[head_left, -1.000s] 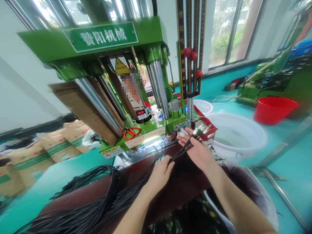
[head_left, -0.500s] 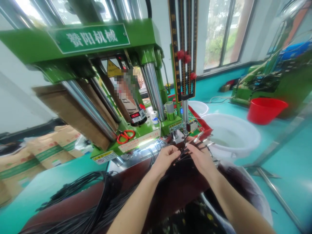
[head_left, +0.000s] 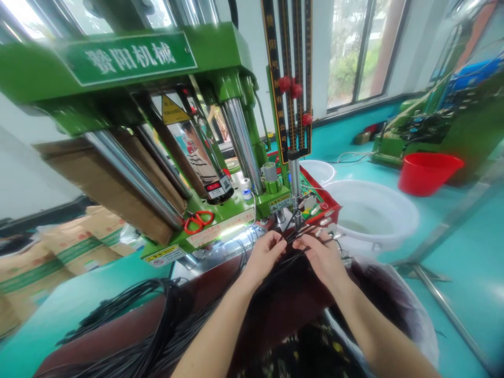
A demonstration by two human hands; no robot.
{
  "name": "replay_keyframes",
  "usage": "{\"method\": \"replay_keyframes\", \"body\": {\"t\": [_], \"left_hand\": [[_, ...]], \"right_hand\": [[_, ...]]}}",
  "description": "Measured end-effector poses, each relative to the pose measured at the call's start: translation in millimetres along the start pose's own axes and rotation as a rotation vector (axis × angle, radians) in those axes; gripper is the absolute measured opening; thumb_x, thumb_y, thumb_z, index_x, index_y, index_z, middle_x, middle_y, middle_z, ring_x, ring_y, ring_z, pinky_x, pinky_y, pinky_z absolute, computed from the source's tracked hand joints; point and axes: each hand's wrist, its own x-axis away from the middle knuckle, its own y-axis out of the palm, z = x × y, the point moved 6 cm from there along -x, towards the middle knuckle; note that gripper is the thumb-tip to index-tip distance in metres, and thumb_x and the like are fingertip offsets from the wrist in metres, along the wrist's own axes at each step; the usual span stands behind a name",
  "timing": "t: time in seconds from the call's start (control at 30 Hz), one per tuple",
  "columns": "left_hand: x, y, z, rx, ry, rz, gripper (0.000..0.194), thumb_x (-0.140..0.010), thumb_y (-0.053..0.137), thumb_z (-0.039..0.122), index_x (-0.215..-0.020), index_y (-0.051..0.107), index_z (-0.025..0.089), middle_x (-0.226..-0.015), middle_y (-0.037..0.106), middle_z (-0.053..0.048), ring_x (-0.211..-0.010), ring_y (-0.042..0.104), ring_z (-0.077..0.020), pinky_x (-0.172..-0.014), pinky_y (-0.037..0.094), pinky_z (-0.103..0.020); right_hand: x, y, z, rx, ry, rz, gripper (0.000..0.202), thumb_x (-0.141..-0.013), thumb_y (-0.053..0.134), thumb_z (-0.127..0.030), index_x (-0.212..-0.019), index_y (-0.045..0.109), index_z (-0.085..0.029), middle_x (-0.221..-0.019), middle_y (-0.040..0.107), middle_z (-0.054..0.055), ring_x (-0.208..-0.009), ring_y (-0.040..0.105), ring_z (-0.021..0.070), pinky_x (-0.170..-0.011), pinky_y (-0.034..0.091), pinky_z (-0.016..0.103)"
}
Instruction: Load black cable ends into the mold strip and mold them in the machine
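Note:
Both my hands work close together over a dark red tabletop (head_left: pixel 299 283), in front of the green press (head_left: pixel 236 210). My left hand (head_left: pixel 265 257) is closed in a pinch, thumb against fingertips, at the thin black cables (head_left: pixel 291 258). My right hand (head_left: pixel 323 260) lies just to the right, its fingers curled round the same cables. Shiny metal ends (head_left: pixel 325 223) of the cables stick out beyond my right fingers. How many strands each hand holds is hidden. A big bundle of black cables (head_left: pixel 161 320) lies on the table to the left.
Orange-handled scissors (head_left: pixel 199 221) lie on the press bed. A white lined bin (head_left: pixel 413 310) stands at the right of the table, with a large white tub (head_left: pixel 378 210) and a red bucket (head_left: pixel 429 173) beyond. Paper sacks (head_left: pixel 66 252) stand at left.
My hands have parted slightly at the fingertips while staying at the cables. The camera view has shifted a little, so the press appears farther left.

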Motion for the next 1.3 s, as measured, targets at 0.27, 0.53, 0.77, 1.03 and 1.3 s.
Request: {"method": "replay_keyframes", "body": {"t": [0.27,0.53,0.77,1.03,1.3], "left_hand": [[-0.4,4.0,-5.7,-0.043,-0.005,-0.003,0.022,-0.078,0.051,0.037,-0.070,0.048,0.017,-0.063,0.053,0.002,-0.052,0.046,-0.0082,-0.052,0.037,-0.020],[4.0,16.5,-6.6,0.083,-0.054,-0.110,0.021,-0.079,0.052,0.035,-0.074,0.045,0.016,-0.076,0.063,-0.004,-0.065,0.057,-0.0113,-0.062,0.045,-0.024],[27.9,45.6,-15.9,0.302,-0.268,-0.408,0.030,-0.080,0.050,0.045,-0.082,0.035,0.019,-0.065,0.064,-0.003,-0.043,0.056,-0.0116,-0.039,0.041,-0.020],[102.6,74.8,-44.1,0.620,-0.536,-0.539,0.042,-0.070,0.062,0.047,-0.088,0.040,0.017,-0.059,0.063,-0.005,-0.043,0.057,-0.0144,-0.041,0.044,-0.023],[93.8,88.6,-64.3,0.888,-0.414,-0.147,0.047,-0.060,0.072,0.049,-0.081,0.051,0.013,-0.047,0.049,0.004,-0.034,0.043,-0.0069,-0.037,0.034,-0.020]], "right_hand": [[-7.7,-21.3,-8.0,0.144,-0.034,0.077,0.029,-0.074,0.063,-0.043,-0.088,0.067,-0.018,-0.078,0.068,0.005,-0.075,0.062,0.0200,-0.075,0.048,0.037],[-6.6,-21.1,-20.9,-0.077,-0.025,0.095,0.028,-0.076,0.060,-0.046,-0.089,0.065,-0.022,-0.080,0.067,0.004,-0.084,0.062,0.0227,-0.073,0.050,0.039],[-6.9,-22.2,-21.4,-0.062,0.009,0.004,0.025,-0.074,0.064,-0.038,-0.094,0.066,-0.024,-0.088,0.069,0.003,-0.088,0.063,0.0224,-0.085,0.045,0.042],[33.2,-14.6,12.4,0.261,0.374,-0.520,0.017,-0.075,0.062,-0.026,-0.087,0.070,-0.017,-0.089,0.071,0.007,-0.090,0.063,0.0224,-0.089,0.043,0.041],[67.5,-7.5,53.5,0.393,0.746,-0.615,0.038,-0.076,0.060,-0.038,-0.107,0.064,-0.017,-0.090,0.070,0.010,-0.058,0.066,0.0172,-0.053,0.053,0.029]]}}
